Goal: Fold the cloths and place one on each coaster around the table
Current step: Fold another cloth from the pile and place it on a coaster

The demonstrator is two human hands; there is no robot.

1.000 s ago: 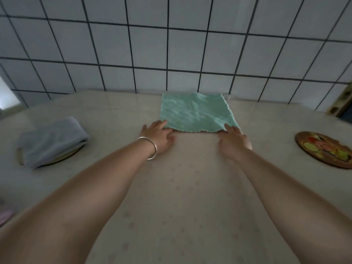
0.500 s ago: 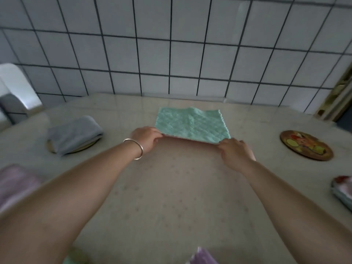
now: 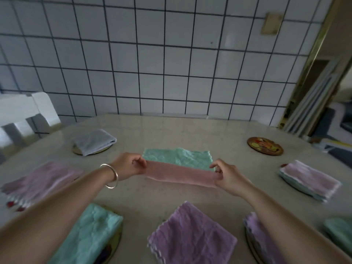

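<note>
We are mid-fold: our left hand (image 3: 129, 165) and right hand (image 3: 227, 175) each pinch a near corner of the green cloth (image 3: 179, 159), lifting its pink underside off the counter (image 3: 171, 128). Next, we judge, the lifted edge must meet the far edge squarely before the cloth goes to the bare coaster (image 3: 264, 148).

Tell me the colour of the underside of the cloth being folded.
Pink, on the cloth lifted edge, seen in the head view.

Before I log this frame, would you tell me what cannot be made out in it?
Head view only:
- Coaster under the purple cloth: mostly hidden by the right arm.
- Green cloth at right: cut off by the frame edge.
- Pink cloth at left: blurred; any coaster beneath is hidden.
</note>
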